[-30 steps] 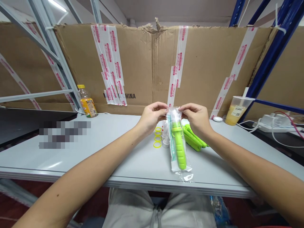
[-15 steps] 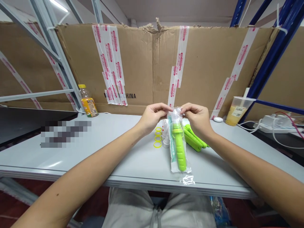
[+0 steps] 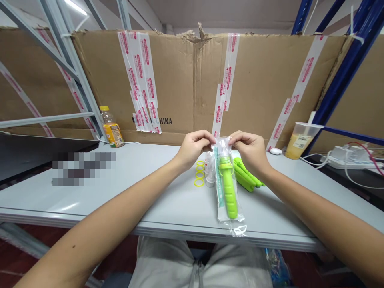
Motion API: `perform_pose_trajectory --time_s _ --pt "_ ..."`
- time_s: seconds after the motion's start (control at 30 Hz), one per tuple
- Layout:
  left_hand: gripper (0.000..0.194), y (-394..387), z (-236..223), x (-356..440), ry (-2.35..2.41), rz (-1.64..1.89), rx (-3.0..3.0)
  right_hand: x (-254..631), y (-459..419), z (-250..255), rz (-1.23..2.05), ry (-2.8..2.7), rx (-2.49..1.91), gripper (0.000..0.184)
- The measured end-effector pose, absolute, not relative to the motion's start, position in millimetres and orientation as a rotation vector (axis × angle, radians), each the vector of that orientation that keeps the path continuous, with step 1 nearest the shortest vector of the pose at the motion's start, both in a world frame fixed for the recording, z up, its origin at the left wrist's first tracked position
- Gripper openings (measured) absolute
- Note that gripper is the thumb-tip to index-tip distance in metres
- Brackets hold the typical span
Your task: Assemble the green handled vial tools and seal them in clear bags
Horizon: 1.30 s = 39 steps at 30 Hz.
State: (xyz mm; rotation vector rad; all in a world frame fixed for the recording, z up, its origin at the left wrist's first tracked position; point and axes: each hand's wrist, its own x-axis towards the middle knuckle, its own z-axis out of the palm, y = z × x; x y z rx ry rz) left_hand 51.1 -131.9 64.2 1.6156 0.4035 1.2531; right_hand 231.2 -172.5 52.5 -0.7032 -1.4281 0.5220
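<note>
A clear plastic bag (image 3: pixel 220 212) hangs between my hands, its top edge pinched at both corners. Inside it are a green ribbed handle-like piece (image 3: pixel 229 192) with a clear top and a teal-and-white printed strip (image 3: pixel 220 188). My left hand (image 3: pixel 196 148) grips the bag's left corner, fingers closed. At the right corner, my right hand (image 3: pixel 247 148) is closed on the film. Several yellow rings (image 3: pixel 199 175) lie in a column to the left of the bag. Several clear plastic pieces (image 3: pixel 209 180) stand partly behind it. More green handle-like pieces (image 3: pixel 246 178) lie to the right.
A cardboard sheet (image 3: pixel 174 80) with tape walls the back of the grey table (image 3: pixel 120 192). A yellow-capped bottle (image 3: pixel 113 132) stands back left. A drink cup (image 3: pixel 300 142), a small white oval object (image 3: pixel 275 151) and a power strip (image 3: pixel 348 158) are at the right.
The bag's lower end has moved slightly down and to the right, and the green piece inside sits a little lower. Both hands keep hold of the top corners.
</note>
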Motion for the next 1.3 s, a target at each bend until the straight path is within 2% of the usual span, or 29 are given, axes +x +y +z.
perform_pose_trajectory --time_s 0.17,0.37,0.53,0.67,0.8,0.9,1.3 --pt "0.016 -136.0 65.4 51.2 0.469 1.312 1.737 232.2 -171.9 52.2 0.607 -1.421 -0.662 0.019" --pt "0.047 -136.5 64.2 54.4 0.526 1.327 1.649 229.4 -176.8 54.4 0.619 -1.468 -0.701 0.013" --pt "0.046 -135.3 64.4 52.0 0.535 1.039 1.659 228.1 -175.1 53.7 0.676 -1.443 -0.695 0.026" --pt "0.049 -135.0 65.2 49.8 0.468 1.091 1.726 226.7 -171.7 53.9 0.836 -1.344 -0.671 0.043" --pt "0.048 -135.0 63.3 51.0 0.412 1.095 1.738 226.1 -171.6 54.4 1.161 -1.436 -0.696 0.039" --pt "0.047 -135.5 61.8 51.8 0.388 1.073 1.726 230.3 -170.9 55.0 1.268 -1.526 -0.685 0.037" --pt "0.042 -142.0 65.2 52.8 0.517 0.93 1.752 231.2 -176.5 54.0 1.135 -1.573 -0.629 0.028"
